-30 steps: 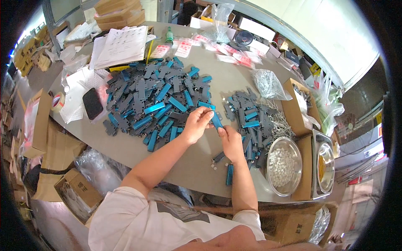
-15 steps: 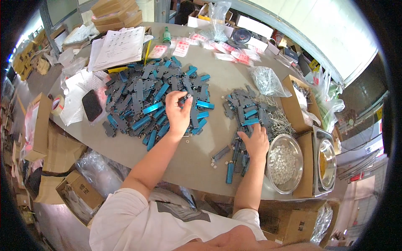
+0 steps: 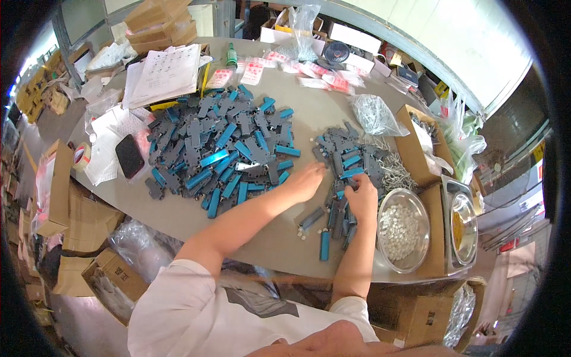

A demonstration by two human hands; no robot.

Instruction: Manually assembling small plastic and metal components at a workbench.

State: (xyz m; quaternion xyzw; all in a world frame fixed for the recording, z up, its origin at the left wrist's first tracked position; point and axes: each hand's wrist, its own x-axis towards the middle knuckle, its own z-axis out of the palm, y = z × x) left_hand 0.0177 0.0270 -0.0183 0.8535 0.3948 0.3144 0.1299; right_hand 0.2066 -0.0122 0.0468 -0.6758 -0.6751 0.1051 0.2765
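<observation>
Blue-and-grey parts [image 3: 351, 174], flat, oblong, plastic; small heap on the grey table [image 3: 178, 217], centre-right, well apart from nothing: it touches the right hand on its near edge.

Right hand [image 3: 361, 199]: lies at the near side of the small heap, fingers curled down onto a blue part there, seemingly pinching it; the exact grip is hidden by the knuckles. The heap extends away from this hand, toward the far side of the table.

Left hand [image 3: 306, 180]: lies flat-ish on the table between the two heaps, fingers loosely together and pointing toward the small heap, just beside its left edge. Whether it holds anything cannot be told.

Large heap [image 3: 220, 149]: same kind of parts, many more, left of the left hand; long axes point every way.

Loose parts [image 3: 325, 244]: a few lie singly near the right forearm, the blue one with its long axis running toward the person.

Nearer hand: the right, already on the small heap; the left is a short reach to its side.

Steel bowl [image 3: 402, 229]: round, holds small white pieces, just right of the right hand.

Also present: clear bag of metal bits [image 3: 373, 114], cardboard box [image 3: 416, 149], black phone [image 3: 129, 156], paper sheets [image 3: 163, 71].
</observation>
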